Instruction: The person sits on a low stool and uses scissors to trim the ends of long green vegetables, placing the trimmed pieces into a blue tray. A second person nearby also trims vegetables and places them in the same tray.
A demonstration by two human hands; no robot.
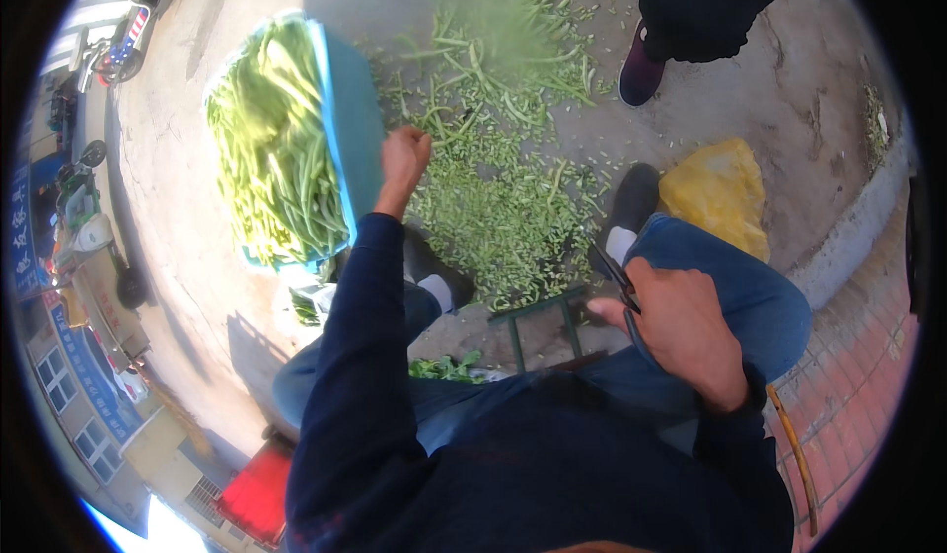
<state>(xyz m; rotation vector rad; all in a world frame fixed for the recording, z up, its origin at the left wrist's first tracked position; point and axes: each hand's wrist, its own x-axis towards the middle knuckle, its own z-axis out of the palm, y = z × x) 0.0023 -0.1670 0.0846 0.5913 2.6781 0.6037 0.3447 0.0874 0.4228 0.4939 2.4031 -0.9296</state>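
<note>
My left hand [405,161] is curled beside a blue plastic crate [362,131], at the left edge of a pile of cut green pieces [503,220] on the ground. Whether anything is inside its fingers is hidden. Long, slender green vegetables [296,175] that look like beans or stalks fill the crate above its rim. In my right hand [684,312] is a pair of dark-handled scissors [625,286], held over my right knee with the blades towards the pile. Longer green stalks [510,72] lie at the pile's far end, partly blurred.
A yellow plastic bag [718,194] lies by my right shoe. Another person's shoe [640,68] stands at the far right. Between my legs is a green metal frame [540,323] near leafy greens [447,368]. A wooden stick [795,457] rests on the brick paving; a red object [259,490] stands behind left.
</note>
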